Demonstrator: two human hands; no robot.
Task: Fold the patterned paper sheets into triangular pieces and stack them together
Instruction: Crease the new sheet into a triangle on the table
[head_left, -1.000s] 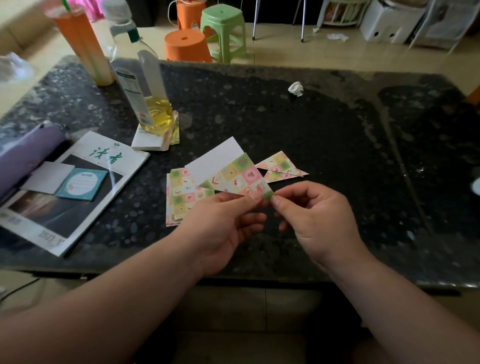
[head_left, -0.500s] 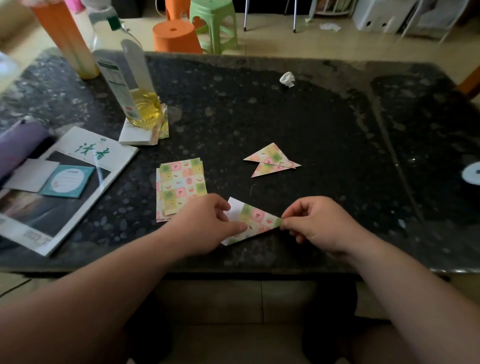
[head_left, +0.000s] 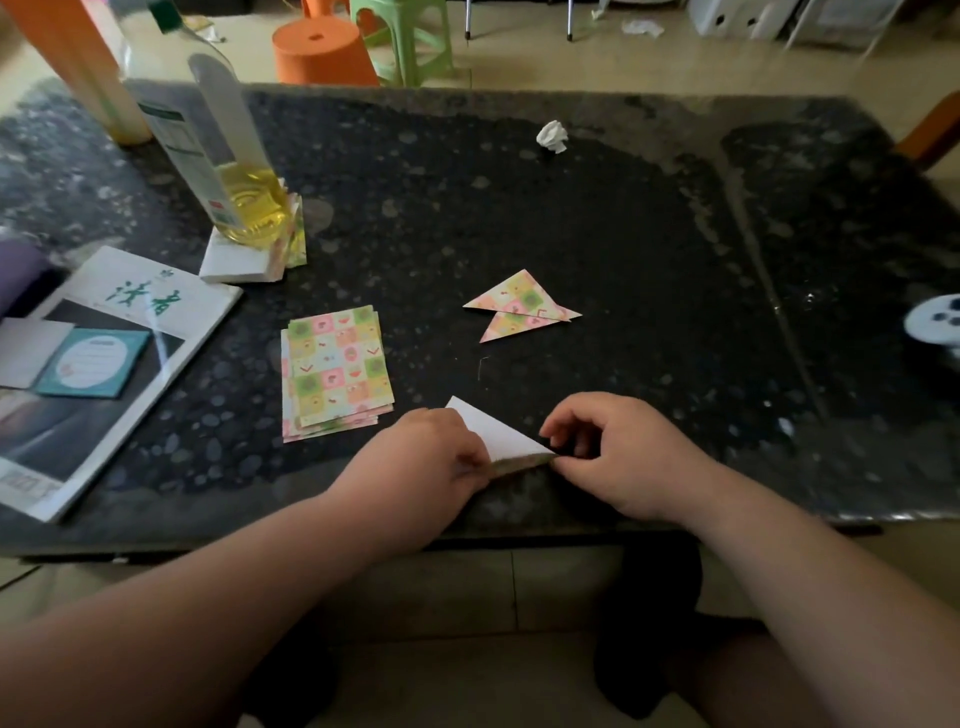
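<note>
**Both hands pinching a folded sheet at the near table edge**

Your left hand (head_left: 431, 462) pinches the left end of a folded paper sheet (head_left: 498, 434), fingers curled over it. Your right hand (head_left: 618, 457) pinches the sheet's right tip between thumb and curled fingers. The sheet lies on the dark table (head_left: 623, 234) close to its near edge. It forms a triangle with its white side up, and its patterned side shows only as a thin strip along the near edge.

Just beyond your left hand sits a stack of flat patterned sheets (head_left: 337, 369). Farther back and to the right, two folded triangles (head_left: 519, 306) lie overlapping. A magazine (head_left: 104, 374) rests at the left. Behind the stack stands an oil bottle (head_left: 223, 156), and a crumpled paper ball (head_left: 552, 136) lies near the far edge.
</note>
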